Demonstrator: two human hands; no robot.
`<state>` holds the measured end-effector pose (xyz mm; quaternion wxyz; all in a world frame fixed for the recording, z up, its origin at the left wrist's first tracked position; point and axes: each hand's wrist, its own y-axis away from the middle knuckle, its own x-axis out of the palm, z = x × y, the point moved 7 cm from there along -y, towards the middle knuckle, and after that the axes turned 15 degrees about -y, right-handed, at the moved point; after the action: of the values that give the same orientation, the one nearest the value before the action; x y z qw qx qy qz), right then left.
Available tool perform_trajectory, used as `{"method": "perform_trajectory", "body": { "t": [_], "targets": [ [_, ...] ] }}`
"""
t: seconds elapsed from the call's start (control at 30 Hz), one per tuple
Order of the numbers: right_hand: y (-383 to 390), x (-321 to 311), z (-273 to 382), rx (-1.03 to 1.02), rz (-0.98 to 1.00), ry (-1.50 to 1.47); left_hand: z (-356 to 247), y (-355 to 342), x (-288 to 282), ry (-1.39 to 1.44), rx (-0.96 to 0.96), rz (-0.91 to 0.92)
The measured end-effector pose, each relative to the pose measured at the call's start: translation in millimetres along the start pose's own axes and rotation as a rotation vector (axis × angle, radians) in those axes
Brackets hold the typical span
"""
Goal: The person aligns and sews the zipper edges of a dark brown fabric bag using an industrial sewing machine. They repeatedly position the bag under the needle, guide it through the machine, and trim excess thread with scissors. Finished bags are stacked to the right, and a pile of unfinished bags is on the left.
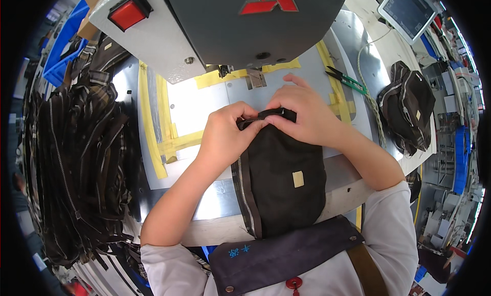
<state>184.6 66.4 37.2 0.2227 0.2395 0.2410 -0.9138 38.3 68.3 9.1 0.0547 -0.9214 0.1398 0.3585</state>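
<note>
A dark fabric pouch (286,163) with a metal zipper along its left side and a small cream label hangs over the near edge of the metal work plate (204,96). My left hand (227,130) pinches the upper left corner of the pouch, by the zipper end. At the upper right corner, my right hand (302,112) grips the folded top edge between thumb and fingers, its other fingers raised. Just beyond both hands stands the sewing machine head (250,30), grey and white, with its needle area (225,71) above the plate.
Yellow tape (153,122) marks the plate. Green-handled snips (348,81) lie at right, beside a twisted cord (376,112). Another dark pouch (409,109) sits farther right, below a tablet-like screen (406,12). A tall heap of zippered pieces (87,158) fills the left, near a blue bin (64,45).
</note>
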Motion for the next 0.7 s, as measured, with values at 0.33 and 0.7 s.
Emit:
{"method": "perform_trajectory", "body": {
  "t": [0.33, 0.7],
  "targets": [
    [0, 0, -16, 0.134, -0.014, -0.148, -3, 0, -3, -0.019, -0.002, -0.023],
    [-2, -3, -9, 0.086, -0.022, -0.075, 0, 0, -2, 0.016, 0.018, -0.024]
  ]
}}
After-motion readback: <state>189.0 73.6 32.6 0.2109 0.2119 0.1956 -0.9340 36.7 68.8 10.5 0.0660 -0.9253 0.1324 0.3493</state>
